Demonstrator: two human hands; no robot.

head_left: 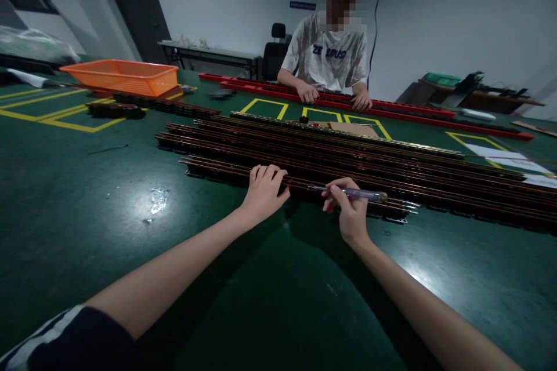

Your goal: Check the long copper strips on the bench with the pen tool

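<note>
The right hand (351,208) grips a screwdriver (361,193), its shaft pointing left along the near edge of the strips (322,156). The left hand (266,191) lies over those strips with fingers bent, pressing on or holding them; which, I cannot tell. The long, dark strips lie side by side across the green worktop (209,278). Beyond them, a person (333,55) rests both hands at a red rail (391,109); an orange basket (126,72) sits far left.

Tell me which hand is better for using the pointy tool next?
Probably the right hand: it holds the tool, its tip at the long strips. The left hand rests on them.
</note>
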